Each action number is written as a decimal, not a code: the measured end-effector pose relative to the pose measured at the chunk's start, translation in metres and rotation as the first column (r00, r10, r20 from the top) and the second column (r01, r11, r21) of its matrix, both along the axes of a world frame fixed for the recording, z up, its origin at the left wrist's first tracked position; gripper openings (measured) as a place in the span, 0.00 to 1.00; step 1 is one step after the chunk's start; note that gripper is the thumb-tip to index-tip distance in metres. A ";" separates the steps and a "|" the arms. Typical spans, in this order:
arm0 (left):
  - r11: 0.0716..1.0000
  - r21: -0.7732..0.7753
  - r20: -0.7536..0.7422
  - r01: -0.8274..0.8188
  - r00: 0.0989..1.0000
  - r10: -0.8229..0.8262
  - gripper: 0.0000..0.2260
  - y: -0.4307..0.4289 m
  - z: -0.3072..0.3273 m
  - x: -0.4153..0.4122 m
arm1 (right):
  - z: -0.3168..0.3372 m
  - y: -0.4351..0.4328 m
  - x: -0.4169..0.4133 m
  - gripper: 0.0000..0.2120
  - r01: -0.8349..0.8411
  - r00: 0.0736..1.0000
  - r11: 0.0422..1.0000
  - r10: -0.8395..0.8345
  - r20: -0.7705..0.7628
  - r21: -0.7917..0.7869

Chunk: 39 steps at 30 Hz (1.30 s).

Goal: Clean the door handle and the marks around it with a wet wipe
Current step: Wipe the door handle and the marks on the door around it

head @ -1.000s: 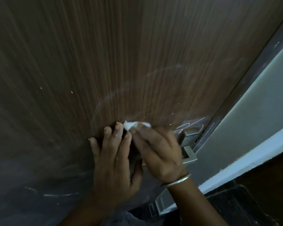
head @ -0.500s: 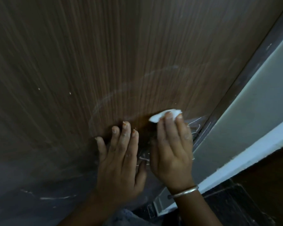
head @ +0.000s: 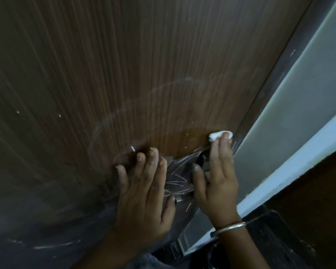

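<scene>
A dark brown wood-grain door (head: 144, 65) fills the view. My right hand (head: 217, 177) lies flat on it near the door's right edge, its fingertips pressing a small white wet wipe (head: 218, 135) against the wood. The metal door handle (head: 205, 164) is mostly hidden under that hand. White scribble marks (head: 179, 175) show on the door between my two hands. My left hand (head: 145, 191) rests flat on the door with fingers spread, holding nothing.
A faint curved smear (head: 113, 121) arcs above the hands, and a white streak (head: 52, 245) lies low on the left. The dark door frame (head: 275, 90) and a grey wall (head: 306, 105) with a white edge (head: 291, 171) stand to the right.
My right hand has swept the wipe from above the left hand's fingertips rightward and up to the door's edge. The scribble marks between the hands are now uncovered. My left hand stayed put.
</scene>
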<state>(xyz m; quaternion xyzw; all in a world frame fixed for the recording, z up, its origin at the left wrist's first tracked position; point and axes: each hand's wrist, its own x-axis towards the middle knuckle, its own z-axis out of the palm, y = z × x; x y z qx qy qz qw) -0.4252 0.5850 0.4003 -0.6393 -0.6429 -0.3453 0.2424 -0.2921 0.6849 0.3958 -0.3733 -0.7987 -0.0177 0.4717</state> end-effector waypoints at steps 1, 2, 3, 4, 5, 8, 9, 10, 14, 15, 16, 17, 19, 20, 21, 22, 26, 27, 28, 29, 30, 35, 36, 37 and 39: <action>1.000 0.003 0.001 0.004 1.000 -0.004 0.34 0.000 -0.001 0.000 | 0.000 0.001 0.004 0.29 0.022 0.999 0.999 -0.023 -0.033 -0.047; 1.000 0.006 0.000 0.007 1.000 -0.007 0.34 0.000 -0.002 0.000 | -0.001 0.001 0.006 0.29 0.031 0.998 0.996 -0.036 -0.055 -0.088; 1.000 0.005 -0.002 0.011 1.000 -0.011 0.34 0.000 -0.003 0.001 | -0.002 -0.002 0.006 0.29 0.027 0.997 0.993 -0.035 -0.066 -0.114; 1.000 0.003 -0.005 0.017 1.000 -0.017 0.34 0.001 -0.004 0.002 | -0.004 -0.005 0.005 0.30 0.011 0.998 0.993 -0.019 -0.062 -0.119; 1.000 0.001 -0.007 0.022 1.000 -0.022 0.34 0.001 -0.005 0.003 | -0.005 -0.007 0.003 0.30 -0.013 0.999 0.995 0.009 -0.041 -0.102; 0.999 -0.007 -0.002 0.034 0.999 -0.034 0.34 0.003 -0.004 0.006 | -0.002 -0.006 -0.002 0.30 -0.076 0.997 0.997 0.076 0.029 -0.009; 0.999 -0.011 0.000 0.038 0.999 -0.038 0.34 0.003 -0.004 0.007 | 0.002 -0.002 -0.001 0.31 -0.070 0.997 0.998 0.070 0.021 0.000; 0.999 -0.013 -0.001 0.041 0.999 -0.041 0.34 0.003 -0.004 0.007 | 0.006 0.003 0.001 0.31 -0.050 0.999 0.999 0.050 -0.002 -0.012; 0.999 -0.017 0.001 0.043 0.999 -0.043 0.34 0.003 -0.004 0.007 | 0.013 0.018 0.016 0.34 0.072 0.990 0.979 -0.093 -0.102 -0.192; 0.999 -0.018 0.004 0.047 0.999 -0.047 0.34 0.003 -0.004 0.007 | 0.010 0.016 0.017 0.35 0.079 0.987 0.969 -0.109 -0.116 -0.234; 0.998 -0.021 0.008 0.056 0.998 -0.056 0.34 0.003 -0.004 0.008 | 0.007 0.013 0.017 0.35 0.070 0.985 0.961 -0.108 -0.131 -0.267; 0.998 -0.024 0.011 0.066 0.998 -0.066 0.34 0.003 -0.004 0.009 | 0.003 0.009 0.016 0.35 0.050 0.985 0.957 -0.095 -0.146 -0.287; 0.996 -0.032 0.008 0.087 0.996 -0.087 0.34 0.004 -0.006 0.011 | 0.001 0.002 0.011 0.36 0.002 0.986 0.957 -0.050 -0.160 -0.289; 0.994 -0.034 0.004 0.101 0.995 -0.101 0.34 0.004 -0.007 0.013 | 0.002 0.001 0.010 0.36 -0.013 0.988 0.963 -0.029 -0.152 -0.268; 0.992 -0.036 0.004 0.118 0.993 -0.118 0.34 0.004 -0.008 0.014 | 0.005 0.003 0.010 0.36 -0.016 0.990 0.971 -0.017 -0.137 -0.239; 0.990 -0.039 0.007 0.137 0.991 -0.137 0.34 0.004 -0.008 0.015 | 0.009 0.006 0.010 0.36 -0.012 0.991 0.977 -0.016 -0.129 -0.214; 0.978 -0.055 0.040 0.204 0.979 -0.202 0.34 0.005 -0.010 0.016 | 0.018 0.022 0.019 0.35 0.038 0.979 0.972 -0.083 -0.187 -0.232; 0.974 -0.055 0.045 0.220 0.975 -0.218 0.34 0.005 -0.010 0.016 | 0.016 0.022 0.020 0.34 0.045 0.977 0.969 -0.094 -0.192 -0.243; 0.969 -0.055 0.047 0.241 0.970 -0.238 0.34 0.005 -0.009 0.016 | 0.011 0.021 0.021 0.34 0.041 0.976 0.966 -0.094 -0.195 -0.256; 0.964 -0.053 0.044 0.262 0.965 -0.260 0.33 0.005 -0.009 0.016 | 0.004 0.018 0.021 0.33 0.029 0.975 0.960 -0.089 -0.204 -0.280; 0.959 -0.052 0.040 0.278 0.960 -0.276 0.33 0.005 -0.009 0.015 | -0.003 0.015 0.021 0.33 0.012 0.971 0.949 -0.086 -0.221 -0.316; 0.948 -0.068 0.073 0.310 0.949 -0.305 0.32 0.005 -0.008 0.014 | -0.015 0.009 0.026 0.33 -0.064 0.963 0.926 -0.040 -0.266 -0.371; 0.945 -0.073 0.075 0.319 0.947 -0.314 0.32 0.005 -0.008 0.015 | -0.010 0.011 0.027 0.33 -0.072 0.966 0.937 -0.020 -0.258 -0.343; 0.941 -0.080 0.078 0.330 0.943 -0.324 0.32 0.005 -0.009 0.015 | -0.006 0.014 0.027 0.32 -0.079 0.967 0.946 -0.004 -0.255 -0.314; 0.930 -0.096 0.088 0.354 0.934 -0.347 0.32 0.005 -0.010 0.017 | -0.003 0.019 0.028 0.31 -0.096 0.960 0.953 0.012 -0.281 -0.288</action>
